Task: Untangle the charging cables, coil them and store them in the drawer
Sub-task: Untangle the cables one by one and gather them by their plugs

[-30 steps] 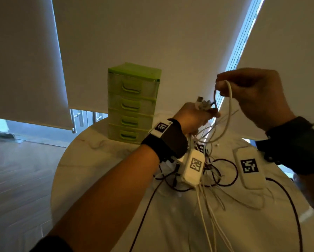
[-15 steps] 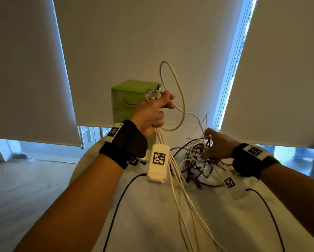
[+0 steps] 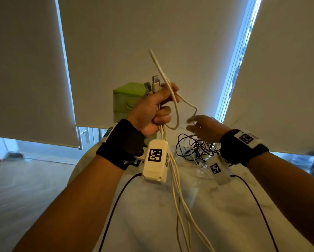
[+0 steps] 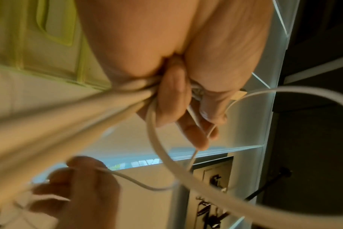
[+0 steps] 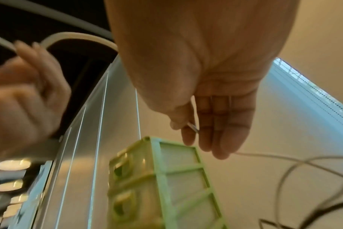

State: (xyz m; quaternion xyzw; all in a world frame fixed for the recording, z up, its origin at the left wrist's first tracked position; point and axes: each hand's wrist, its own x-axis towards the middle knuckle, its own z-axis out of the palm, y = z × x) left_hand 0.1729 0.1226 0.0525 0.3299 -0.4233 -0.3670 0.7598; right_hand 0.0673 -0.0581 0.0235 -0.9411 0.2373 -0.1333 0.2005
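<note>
My left hand (image 3: 160, 106) is raised above the table and grips a bundle of white charging cables (image 3: 174, 182); their USB plugs (image 3: 153, 84) stick up out of the fist. One white cable (image 3: 163, 73) loops up from this hand and runs down to my right hand (image 3: 192, 122), which pinches its thin end between thumb and forefinger (image 5: 188, 128). In the left wrist view my fingers (image 4: 172, 96) curl round the cables. A tangle of black and white cables (image 3: 194, 146) lies on the table beneath the right hand. The green drawer unit (image 3: 123, 99) stands behind my left hand, drawers closed.
The white marble table (image 3: 216, 206) carries the hanging white strands and two black cords (image 3: 116, 200) from my wrist cameras. Roller blinds (image 3: 152, 33) cover the windows behind. The floor lies beyond the table's left edge.
My right hand let go of the high loop, dropped to the tangle, and now has lifted a little, pinching a thin white cable. My left hand rose with the bundle.
</note>
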